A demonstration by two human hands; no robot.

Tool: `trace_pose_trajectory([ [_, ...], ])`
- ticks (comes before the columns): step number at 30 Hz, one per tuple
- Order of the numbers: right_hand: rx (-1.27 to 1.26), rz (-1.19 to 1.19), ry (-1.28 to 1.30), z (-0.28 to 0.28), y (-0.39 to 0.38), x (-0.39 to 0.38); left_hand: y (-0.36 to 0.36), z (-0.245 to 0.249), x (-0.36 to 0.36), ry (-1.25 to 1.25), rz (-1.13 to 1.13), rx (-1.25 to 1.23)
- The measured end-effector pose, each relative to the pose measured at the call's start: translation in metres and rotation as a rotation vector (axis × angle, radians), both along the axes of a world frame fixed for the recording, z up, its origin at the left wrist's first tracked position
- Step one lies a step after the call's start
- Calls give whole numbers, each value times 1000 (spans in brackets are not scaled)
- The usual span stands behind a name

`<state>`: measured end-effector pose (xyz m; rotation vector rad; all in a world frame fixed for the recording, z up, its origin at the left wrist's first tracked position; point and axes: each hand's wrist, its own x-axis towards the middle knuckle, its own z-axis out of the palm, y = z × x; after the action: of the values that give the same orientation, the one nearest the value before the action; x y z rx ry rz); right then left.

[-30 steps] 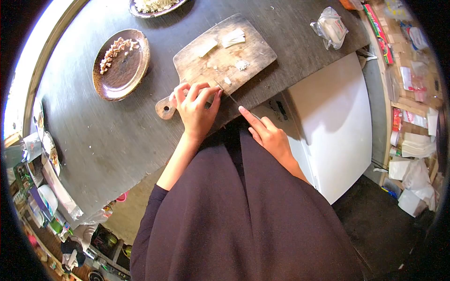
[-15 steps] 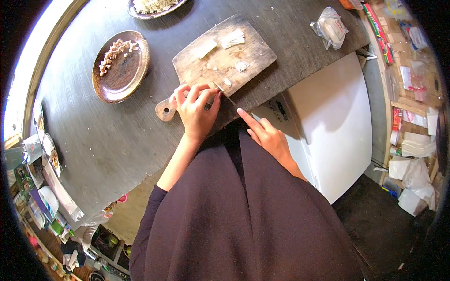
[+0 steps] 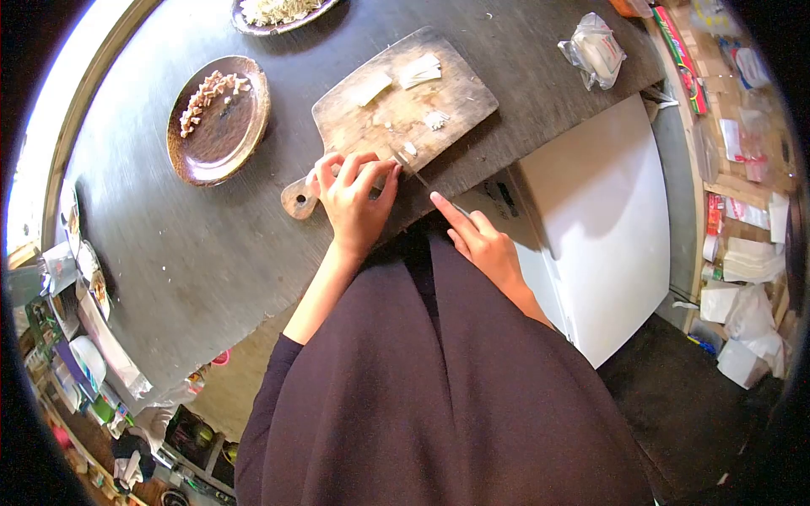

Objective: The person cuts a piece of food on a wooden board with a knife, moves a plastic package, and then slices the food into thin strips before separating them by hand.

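Observation:
My right hand [image 3: 483,244] is closed around a knife [image 3: 413,174], with the index finger stretched along it. The blade tip reaches the near edge of a wooden cutting board [image 3: 460,80]. My left hand [image 3: 353,198] bends over the board beside its handle, fingertips together close to the blade; whatever they pinch is hidden. A small white piece [image 3: 410,148] lies just past the knife tip. Farther up the board are pale flat slices [image 3: 373,88], a fanned stack of white strips [image 3: 420,72] and a little heap of white bits [image 3: 436,121].
A brown plate [image 3: 224,152] with diced pinkish-brown pieces stands left of the board. Behind it is a plate of pale shreds [image 3: 278,10]. A plastic-wrapped item [image 3: 596,52] sits at the table's right. Below the edge stands a white cabinet-like box [image 3: 603,228]; packets crowd the right-hand shelf [image 3: 734,181].
The knife and my right hand have shifted slightly to the right, away from my left fingertips. My left hand stays almost where it was.

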<state>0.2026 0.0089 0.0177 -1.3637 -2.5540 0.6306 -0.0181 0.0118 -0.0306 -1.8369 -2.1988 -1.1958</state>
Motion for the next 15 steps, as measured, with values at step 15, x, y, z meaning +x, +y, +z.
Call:
trace_pose_trajectory([
  [15, -77, 14, -15, 7, -4, 0, -1, 2, -1, -17, -7, -16],
])
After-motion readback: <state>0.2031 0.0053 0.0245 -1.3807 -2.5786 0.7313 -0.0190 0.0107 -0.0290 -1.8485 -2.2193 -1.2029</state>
